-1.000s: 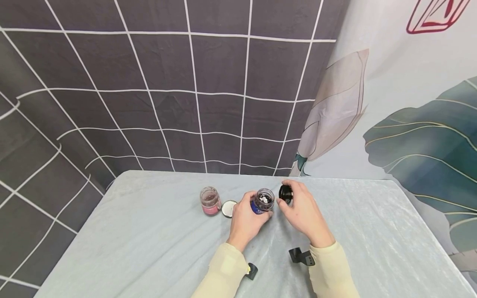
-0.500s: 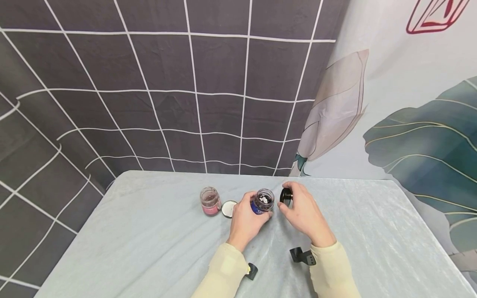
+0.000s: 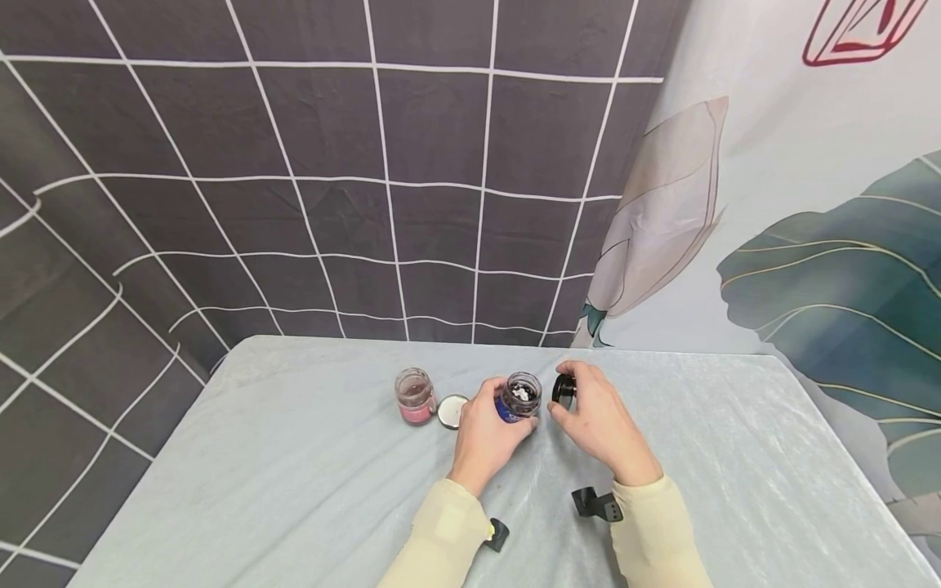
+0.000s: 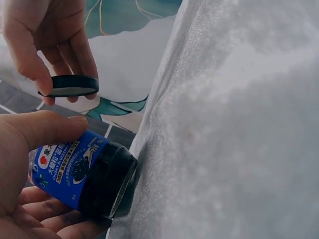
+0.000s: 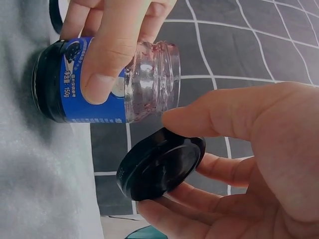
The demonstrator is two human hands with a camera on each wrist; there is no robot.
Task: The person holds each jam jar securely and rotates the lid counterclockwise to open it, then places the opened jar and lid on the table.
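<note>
My left hand point(image 3: 485, 445) grips an uncapped glass jam jar point(image 3: 507, 410), upright on the cloth. Its blue label reads "chunky blueberry" in the left wrist view, and dark contents fill the bottom of the jar point(image 4: 70, 169). Whitish bits show through its mouth in the head view. Just right of the jar, my right hand point(image 3: 603, 420) holds a black jar lid point(image 3: 564, 390) by the rim, tipped on edge. In the right wrist view, thumb and fingers pinch this lid point(image 5: 162, 164) close to the jar's mouth but apart from it.
Left of my hands stands a second glass jar point(image 3: 416, 413), uncapped, with pink in its lower part. Between the two jars a lid point(image 3: 450, 412) lies with its white inside up. A pale cloth covers the table point(image 3: 294, 457); a dark gridded curtain point(image 3: 434, 220) hangs behind.
My right hand has shifted very slightly right and toward me, and the black lid has turned a little in its grasp. The left hand and both jars stay put.
</note>
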